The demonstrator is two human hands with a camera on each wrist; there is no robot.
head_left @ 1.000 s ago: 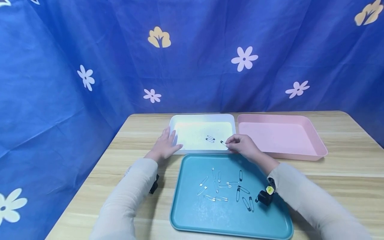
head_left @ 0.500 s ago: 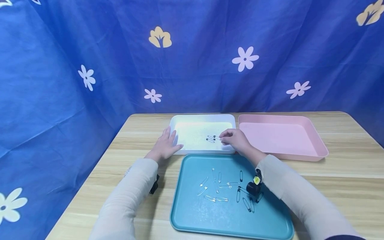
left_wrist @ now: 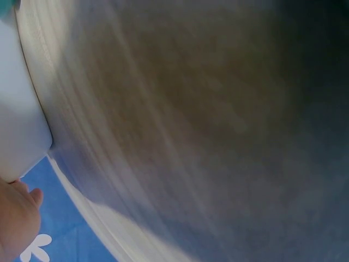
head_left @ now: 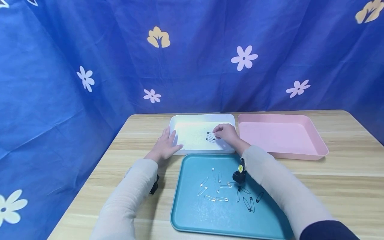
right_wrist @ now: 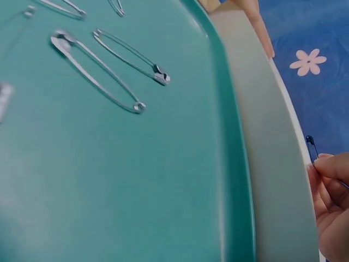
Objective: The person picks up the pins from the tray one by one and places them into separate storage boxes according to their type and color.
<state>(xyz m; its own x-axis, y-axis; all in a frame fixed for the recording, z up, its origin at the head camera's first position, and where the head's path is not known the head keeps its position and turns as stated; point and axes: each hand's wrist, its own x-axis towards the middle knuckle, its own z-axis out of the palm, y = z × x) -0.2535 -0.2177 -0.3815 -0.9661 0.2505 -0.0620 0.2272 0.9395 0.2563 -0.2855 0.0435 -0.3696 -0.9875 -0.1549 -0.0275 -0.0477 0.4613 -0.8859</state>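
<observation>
My right hand point(head_left: 227, 134) pinches a black safety pin point(head_left: 210, 133) between thumb and fingertips over the right part of the white tray point(head_left: 187, 130). The pin's dark head pokes out past the fingertips in the right wrist view. Just in front of it, two black safety pins point(head_left: 210, 140) lie side by side on the tray floor. At the tray's left side, my left hand point(head_left: 163, 146) rests against the rim with fingers spread. The left wrist view shows only a small part of that hand beside the white wall.
Nearer me lies a teal tray point(head_left: 210, 218) with several silver safety pins point(head_left: 204, 181) at its left and middle and several black ones point(head_left: 252, 204) at its right. A pink tray point(head_left: 270, 133) stands right of the white one. A blue curtain point(head_left: 195, 66) hangs behind the table.
The right hand has carried the black safety pin left and farther back, from the white tray's front right corner to behind the two lying pins. The left hand has stayed put.
</observation>
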